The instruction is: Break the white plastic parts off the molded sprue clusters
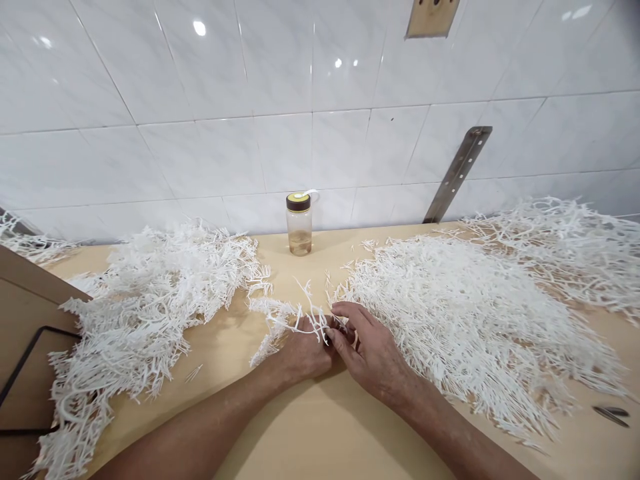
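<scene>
Both of my hands meet over the middle of the wooden table. My left hand [309,350] is closed around a branched white plastic piece [314,315], whose thin prongs rise above the fingers. Thumb and fingers of my right hand [367,343] pinch at the same piece from the right; the exact contact is partly hidden. Just left of my left hand lies a small cluster of white pieces [270,320]. A large heap of thin white pieces [470,313] spreads to the right of my right hand, and another heap [165,287] lies on the left.
A clear bottle [299,230] with a dark lid stands near the tiled wall. Further white branching pieces [575,247] lie at the far right. A small dark metal tool [611,415] rests near the right edge. A brown box-like object [30,333] borders the left side.
</scene>
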Motion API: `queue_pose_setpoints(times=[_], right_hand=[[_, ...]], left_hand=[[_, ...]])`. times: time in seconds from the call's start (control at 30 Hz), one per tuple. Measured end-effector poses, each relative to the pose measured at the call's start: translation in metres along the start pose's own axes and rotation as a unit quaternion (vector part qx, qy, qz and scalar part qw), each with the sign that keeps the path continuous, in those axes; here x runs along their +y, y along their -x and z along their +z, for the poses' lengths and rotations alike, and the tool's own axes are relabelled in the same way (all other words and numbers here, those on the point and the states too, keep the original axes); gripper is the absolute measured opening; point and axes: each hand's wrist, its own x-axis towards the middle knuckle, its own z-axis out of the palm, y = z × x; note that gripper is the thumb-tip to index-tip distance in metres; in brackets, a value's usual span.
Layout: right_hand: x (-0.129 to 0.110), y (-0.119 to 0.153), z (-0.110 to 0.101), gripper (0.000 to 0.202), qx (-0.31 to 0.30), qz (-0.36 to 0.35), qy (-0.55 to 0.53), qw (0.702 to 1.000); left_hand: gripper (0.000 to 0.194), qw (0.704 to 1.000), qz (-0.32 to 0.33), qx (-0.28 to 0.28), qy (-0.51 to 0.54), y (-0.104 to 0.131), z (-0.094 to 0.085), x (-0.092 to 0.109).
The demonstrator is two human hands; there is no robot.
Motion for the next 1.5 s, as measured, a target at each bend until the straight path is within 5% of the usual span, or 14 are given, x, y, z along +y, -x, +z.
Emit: queue_pose_setpoints(times=[0.13, 0.43, 0.67, 0.77, 0.87, 1.0, 1.2, 1.33, 1.5], right_hand=[[0.0, -0.001, -0.001, 0.026, -0.008, -0.051, -0.009, 0.999], [-0.011, -0.002, 0.002, 0.018, 0.032, -0.085, -0.056, 0.994], [-0.008, 0.0, 0.002, 0.011, 0.018, -0.04, -0.051, 0.998], [-0.003, 0.0, 0.0, 0.007, 0.053, 0.011, -0.053, 0.997], [0.002, -0.002, -0.007, 0.005, 0.106, 0.073, -0.047, 0.991], [0.002, -0.006, -0.017, 0.004, 0.14, 0.137, -0.04, 0.98], [-0.003, -0.005, -0.012, 0.003, 0.14, 0.11, -0.044, 0.983], [-0.006, 0.0, 0.0, 0.006, 0.083, 0.066, -0.066, 0.992], [-0.011, 0.008, 0.012, 0.008, -0.02, 0.127, -0.039, 0.991]], left_hand=[[0.012, 0.998, -0.008, 0.036, -0.056, 0.0, 0.003, -0.007], [0.01, 0.996, 0.042, 0.021, -0.075, 0.0, 0.011, -0.029], [0.013, 0.999, -0.041, 0.009, -0.022, 0.0, -0.001, -0.01], [0.008, 0.994, -0.061, 0.009, 0.086, -0.003, -0.008, 0.002], [0.019, 0.964, -0.125, -0.004, 0.233, -0.006, -0.014, 0.008], [0.048, 0.885, -0.155, -0.017, 0.439, -0.008, -0.023, 0.003], [0.039, 0.758, -0.156, 0.081, 0.628, -0.018, -0.04, -0.008], [0.027, 0.75, -0.213, 0.19, 0.597, -0.026, -0.047, -0.021], [0.02, 0.765, -0.238, 0.23, 0.553, -0.03, -0.053, -0.036]])
